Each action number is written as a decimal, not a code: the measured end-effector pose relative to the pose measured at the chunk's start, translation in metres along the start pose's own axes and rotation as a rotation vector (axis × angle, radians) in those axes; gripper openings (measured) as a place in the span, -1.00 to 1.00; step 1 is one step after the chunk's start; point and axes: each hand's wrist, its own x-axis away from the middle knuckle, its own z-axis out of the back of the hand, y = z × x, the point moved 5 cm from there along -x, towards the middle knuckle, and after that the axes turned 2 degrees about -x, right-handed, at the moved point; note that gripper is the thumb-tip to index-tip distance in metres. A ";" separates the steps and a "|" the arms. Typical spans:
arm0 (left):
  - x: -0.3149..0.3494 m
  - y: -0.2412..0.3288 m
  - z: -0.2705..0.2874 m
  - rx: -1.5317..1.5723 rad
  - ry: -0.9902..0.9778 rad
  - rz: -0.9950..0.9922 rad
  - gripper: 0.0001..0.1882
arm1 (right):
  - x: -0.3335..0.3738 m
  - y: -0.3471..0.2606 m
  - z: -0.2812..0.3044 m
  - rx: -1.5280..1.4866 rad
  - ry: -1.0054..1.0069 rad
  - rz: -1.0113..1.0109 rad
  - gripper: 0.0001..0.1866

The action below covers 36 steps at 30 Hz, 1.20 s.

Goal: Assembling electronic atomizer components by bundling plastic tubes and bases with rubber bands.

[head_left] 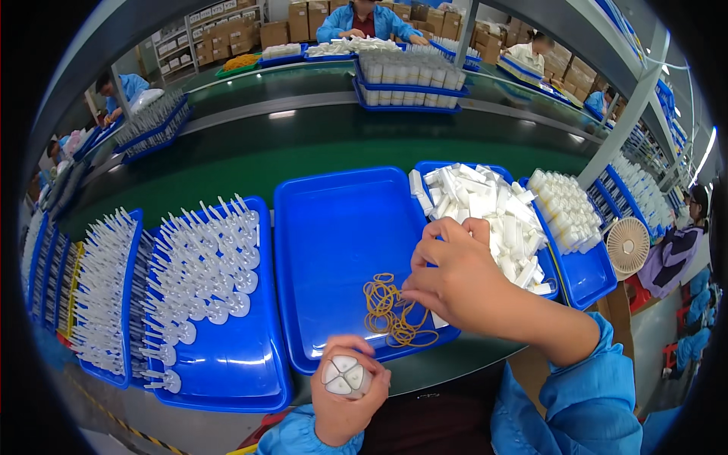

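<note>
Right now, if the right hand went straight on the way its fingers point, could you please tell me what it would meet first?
The right hand would probably first meet the loose tan rubber bands in the shallow blue plastic tray; whether its fingers already touch one is unclear.

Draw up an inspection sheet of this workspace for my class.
Surface: dark green worktop with blue trays.
Things: round bundle with white wedge-shaped tops; tan rubber bands in the middle tray.
Clutter: heaped white pieces at right; stemmed white parts at left; small fan at far right.
Hands: left hand holds the bundle; right hand, fingers bunched beside the bands, grip unclear.
Cables: thin pale line at upper right, possibly one.
Surroundings: person in blue opposite, cardboard boxes behind.
</note>
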 end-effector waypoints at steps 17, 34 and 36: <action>0.008 0.009 -0.021 -0.485 -0.360 -0.123 -0.09 | 0.050 -0.029 -0.009 -1.774 -0.387 -0.328 -0.61; 0.044 0.002 -0.037 -1.091 -0.343 -0.602 -0.11 | 0.109 -0.037 -0.031 -1.200 -0.315 -0.383 -0.39; 0.049 0.001 -0.040 -1.131 -0.448 -0.513 -0.10 | 0.106 -0.049 -0.015 -0.984 -0.077 -0.280 -0.60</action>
